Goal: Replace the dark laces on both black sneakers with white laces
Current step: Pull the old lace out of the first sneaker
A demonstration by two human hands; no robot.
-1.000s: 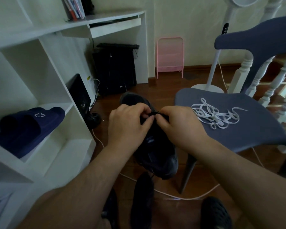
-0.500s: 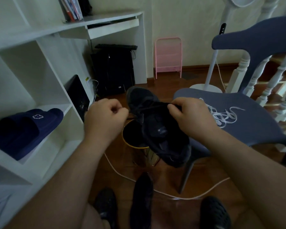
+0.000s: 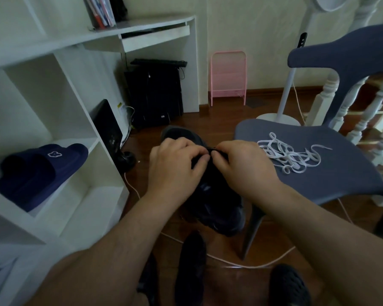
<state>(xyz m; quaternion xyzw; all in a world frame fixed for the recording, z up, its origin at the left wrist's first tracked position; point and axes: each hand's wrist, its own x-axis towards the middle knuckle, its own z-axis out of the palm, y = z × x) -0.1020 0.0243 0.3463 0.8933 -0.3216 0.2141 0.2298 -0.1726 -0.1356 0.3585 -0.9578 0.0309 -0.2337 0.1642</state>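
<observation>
Mid-frame, black sneaker (image 3: 210,195) held up above the wooden floor, left hand (image 3: 175,168) and right hand (image 3: 245,168) both pinched narrowly on its dark lace (image 3: 212,149). Right of centre, white laces (image 3: 290,156) heaped loose on the blue chair (image 3: 307,186) seat.

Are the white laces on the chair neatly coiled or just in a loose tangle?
Loose tangle. The white laces lie spread in overlapping loops on the chair seat, one end trailing out to the right, untouched by either hand.
</observation>
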